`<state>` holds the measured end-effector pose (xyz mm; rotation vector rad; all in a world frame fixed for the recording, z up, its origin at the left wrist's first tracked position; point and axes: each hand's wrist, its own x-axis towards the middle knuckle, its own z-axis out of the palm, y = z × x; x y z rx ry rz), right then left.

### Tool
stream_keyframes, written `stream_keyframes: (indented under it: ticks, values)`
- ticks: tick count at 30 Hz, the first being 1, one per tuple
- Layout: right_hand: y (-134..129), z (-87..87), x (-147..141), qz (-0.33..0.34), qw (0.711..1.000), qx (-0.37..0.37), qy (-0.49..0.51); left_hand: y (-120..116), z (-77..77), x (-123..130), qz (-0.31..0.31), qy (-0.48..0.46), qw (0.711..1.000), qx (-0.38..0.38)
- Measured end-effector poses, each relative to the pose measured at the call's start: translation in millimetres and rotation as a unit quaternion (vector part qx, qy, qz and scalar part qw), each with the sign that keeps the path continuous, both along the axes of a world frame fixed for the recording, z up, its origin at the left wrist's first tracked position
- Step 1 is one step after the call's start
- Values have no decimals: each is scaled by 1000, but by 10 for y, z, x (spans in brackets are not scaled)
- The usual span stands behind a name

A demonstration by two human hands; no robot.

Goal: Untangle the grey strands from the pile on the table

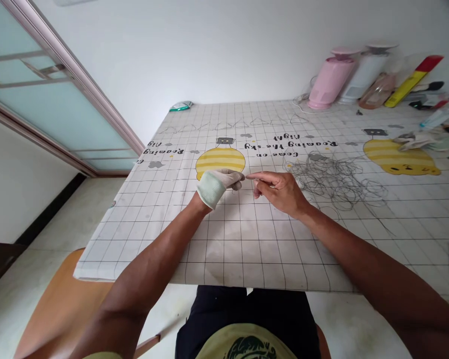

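Tangle of fine dark-gray strands (336, 182), wire-like, material not certain. Lies flat and loose on the tabletop (247, 249), just beside the right hand (282, 192), on its outer side. Many overlapping curls and rounded loops, densest through the middle, thinning to open rings at the margins; the surface shows through between them. One longer strand trails from the right part toward the near edge, ending free. Farther back, a faint row of thin bent strands (243, 122), several peaked like triangles, runs side to side, well apart from the tangle.
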<state>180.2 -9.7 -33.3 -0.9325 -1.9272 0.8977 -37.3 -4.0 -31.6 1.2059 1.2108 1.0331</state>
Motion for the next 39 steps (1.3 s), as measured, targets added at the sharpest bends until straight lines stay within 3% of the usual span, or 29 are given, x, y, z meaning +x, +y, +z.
stream_keyframes:
  ticks: [4,10,15,20,25,30,34,39]
  values:
    - [24,-29,-34,-61,997,-30,33,-7,17,25,-13,-41,999,-7]
    - [88,-49,-17,-129,990,-6,48,-92,103,171,33,41,998,-18]
    - [64,-80,-32,-121,991,13,48,-79,114,200,52,87,995,-4]
    - [0,-69,-69,-84,996,12,40,-95,115,218,60,-13,998,31]
    - [-31,-33,-61,-53,998,38,27,-84,99,207,41,-37,998,31]
    - [-25,-49,-37,-37,997,69,-11,-33,101,133,6,13,1000,15]
    - [-2,-69,-29,-52,998,48,1,-16,79,121,0,-22,1000,-13]
    - [41,-43,-14,-103,994,14,38,-40,48,186,37,-72,996,-46]
